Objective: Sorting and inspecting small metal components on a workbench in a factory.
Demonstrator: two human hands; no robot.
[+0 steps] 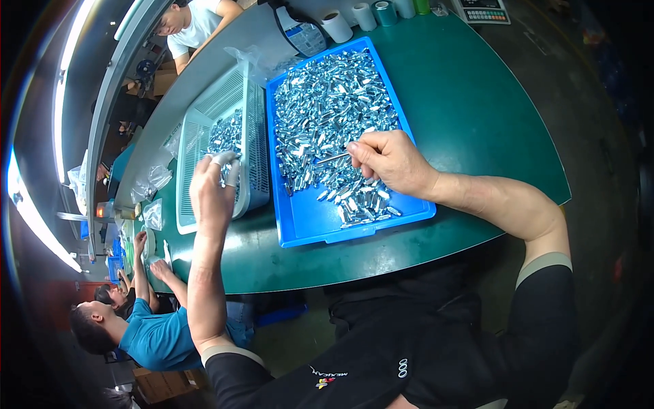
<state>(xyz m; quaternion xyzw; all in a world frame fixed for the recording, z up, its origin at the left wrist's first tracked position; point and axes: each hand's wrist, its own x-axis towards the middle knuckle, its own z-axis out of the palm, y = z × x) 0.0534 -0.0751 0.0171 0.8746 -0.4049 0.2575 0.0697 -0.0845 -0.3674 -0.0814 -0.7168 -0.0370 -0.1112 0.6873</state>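
My right hand [395, 163] is over the lower right part of a blue tray [294, 228], closed in a pinch on a thin metal rod [334, 158] that points left. Small shiny metal parts [334, 102], mostly short and tube-like, heap over most of the tray. My left hand [212, 187] is above the near end of a pale green slatted basket [189, 170], its fingers apart. White covers [223, 158] sit on some of its fingertips. More of the small metal parts [226, 133] lie in the basket, partly hidden by that hand.
Both containers stand on a curved green table [470, 88]. Rolls [336, 27] and a scale [482, 12] stand at its far side. Clear plastic bags [152, 215] lie left of the basket. A person in a blue shirt [153, 337] works at the left; another [201, 27] is beyond the table.
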